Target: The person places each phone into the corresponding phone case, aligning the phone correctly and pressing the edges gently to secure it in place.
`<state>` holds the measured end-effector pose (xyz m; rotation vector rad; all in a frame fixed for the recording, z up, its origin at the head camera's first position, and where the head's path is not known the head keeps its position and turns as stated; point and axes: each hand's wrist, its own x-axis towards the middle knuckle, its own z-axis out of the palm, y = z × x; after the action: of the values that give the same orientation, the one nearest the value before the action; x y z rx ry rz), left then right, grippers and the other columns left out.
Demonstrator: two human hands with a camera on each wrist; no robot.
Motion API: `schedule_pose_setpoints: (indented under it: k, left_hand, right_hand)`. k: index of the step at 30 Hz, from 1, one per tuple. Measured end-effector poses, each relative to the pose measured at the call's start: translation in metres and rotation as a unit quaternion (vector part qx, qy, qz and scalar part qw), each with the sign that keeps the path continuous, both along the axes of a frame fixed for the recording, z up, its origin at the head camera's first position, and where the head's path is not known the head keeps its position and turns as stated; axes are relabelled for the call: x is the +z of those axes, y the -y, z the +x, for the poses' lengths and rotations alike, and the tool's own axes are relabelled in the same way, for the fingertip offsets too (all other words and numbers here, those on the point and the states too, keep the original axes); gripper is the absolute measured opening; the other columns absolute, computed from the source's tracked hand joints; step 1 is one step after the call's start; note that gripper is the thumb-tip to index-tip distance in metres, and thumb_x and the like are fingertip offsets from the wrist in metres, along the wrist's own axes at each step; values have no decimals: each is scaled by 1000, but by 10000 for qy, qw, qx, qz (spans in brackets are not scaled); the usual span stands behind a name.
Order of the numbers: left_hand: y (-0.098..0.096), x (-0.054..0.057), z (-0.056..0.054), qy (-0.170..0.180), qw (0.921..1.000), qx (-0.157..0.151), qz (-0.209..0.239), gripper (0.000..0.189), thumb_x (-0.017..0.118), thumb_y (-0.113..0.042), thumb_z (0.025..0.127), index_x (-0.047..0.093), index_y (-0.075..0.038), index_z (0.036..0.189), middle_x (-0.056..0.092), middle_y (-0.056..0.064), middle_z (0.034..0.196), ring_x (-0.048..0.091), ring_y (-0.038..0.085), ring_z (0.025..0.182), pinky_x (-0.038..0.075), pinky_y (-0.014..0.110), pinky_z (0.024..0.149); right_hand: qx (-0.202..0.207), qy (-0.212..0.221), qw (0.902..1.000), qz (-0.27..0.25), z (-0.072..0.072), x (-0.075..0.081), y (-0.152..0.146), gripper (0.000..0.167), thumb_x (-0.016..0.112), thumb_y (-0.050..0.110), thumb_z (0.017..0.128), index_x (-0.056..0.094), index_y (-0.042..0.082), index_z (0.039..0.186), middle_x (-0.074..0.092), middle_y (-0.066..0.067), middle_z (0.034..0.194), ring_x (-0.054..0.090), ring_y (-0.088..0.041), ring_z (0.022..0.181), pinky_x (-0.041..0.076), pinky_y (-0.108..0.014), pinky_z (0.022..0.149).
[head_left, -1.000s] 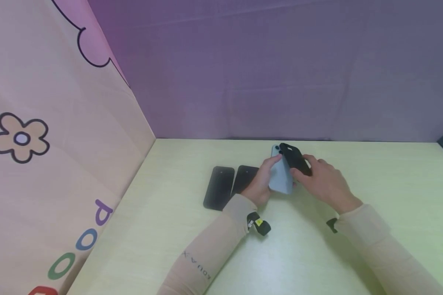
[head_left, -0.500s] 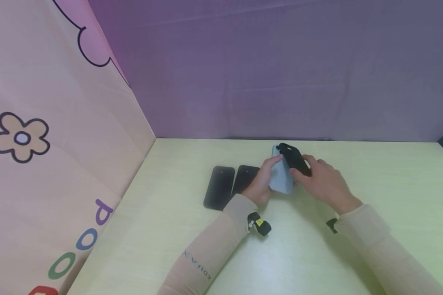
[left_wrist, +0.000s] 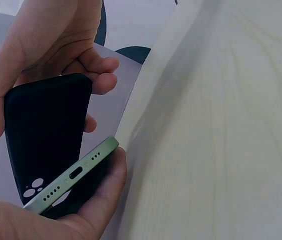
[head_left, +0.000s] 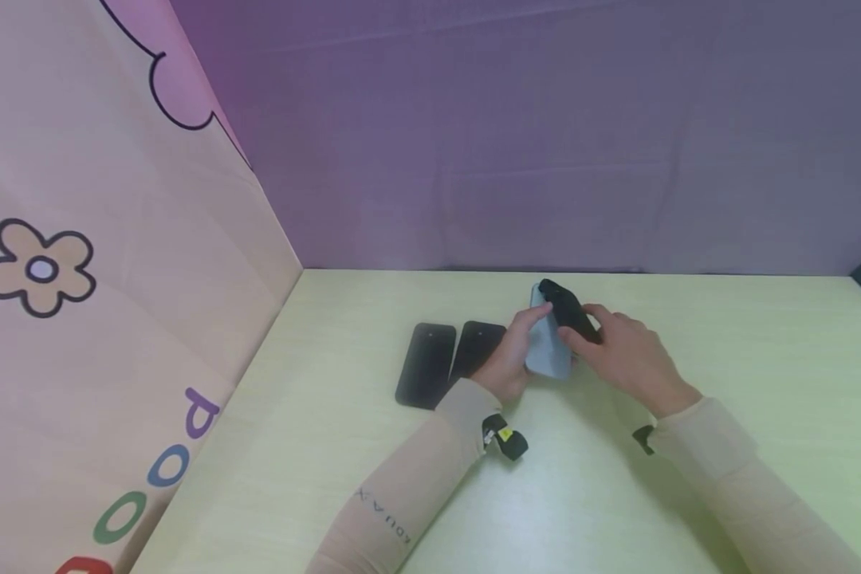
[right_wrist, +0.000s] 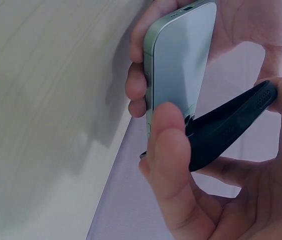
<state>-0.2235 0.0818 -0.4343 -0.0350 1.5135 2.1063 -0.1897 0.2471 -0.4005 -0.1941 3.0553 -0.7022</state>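
Observation:
My left hand [head_left: 505,359] grips a pale blue-green smartphone [head_left: 548,348] by its sides, back facing up, above the table. A black phone case [head_left: 572,311] is pinched in my right hand [head_left: 631,355], its camera end meeting the phone's camera end. The case slants away from the phone's back, leaving a wedge-shaped gap. From the left wrist, the phone's bottom edge [left_wrist: 73,175] with its charging port shows, and the case interior [left_wrist: 46,125] with camera holes faces it. In the right wrist view the glossy phone back [right_wrist: 180,60] rises above the tilted case [right_wrist: 225,130].
Two dark phone-shaped slabs lie side by side on the pale table [head_left: 330,478]: a left one [head_left: 426,365] and a right one [head_left: 473,347] partly behind my left hand. A purple backdrop [head_left: 509,143] stands behind, and a printed panel [head_left: 115,199] borders the left side.
The right hand has moved slightly left, bringing the case further over the phone's camera end, which it now covers. The case has turned a little more edge-on. The slabs stay put.

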Motion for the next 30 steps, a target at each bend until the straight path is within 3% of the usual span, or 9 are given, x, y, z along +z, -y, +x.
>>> schedule_pose_setpoints:
  k: [3,9,13,23,30]
  left_hand:
    - [-1,0,1,-11,10000,-35,-9,62,55,-60,82,37,-28,132,61,3,111,62,24,98,51,40,86]
    - [-1,-1,1,-21,10000,-74,-20,64,56,-61,81,36,-27,132,62,3,111,62,23,98,49,43,90]
    - [-1,-2,1,-50,9999,-101,-62,64,56,-61,81,37,-26,132,61,3,112,61,22,99,48,43,92]
    - [-3,-2,2,-34,9996,-32,-272,67,57,-60,81,35,-28,135,59,2,119,59,22,109,45,45,99]
    - [-5,-3,3,-42,9995,47,-294,63,60,-57,80,36,-27,129,54,3,121,56,24,110,47,50,95]
  right_hand:
    - [4,9,10000,-14,0,0,1,83,36,70,88,42,5,139,64,-16,94,57,-26,77,43,-31,57]
    - [35,-40,10000,0,1,-1,3,84,35,70,89,44,3,138,64,-20,100,61,-34,89,49,-48,71]
    - [32,3,10000,32,1,-3,4,85,34,72,88,44,3,138,64,-22,103,61,-35,90,49,-50,72]
    - [12,127,9999,113,4,-2,8,89,33,73,87,41,3,140,53,-32,126,51,-51,112,43,-64,86]
    - [53,94,9998,186,6,-1,11,91,34,73,87,40,0,140,52,-34,126,50,-53,111,42,-65,87]
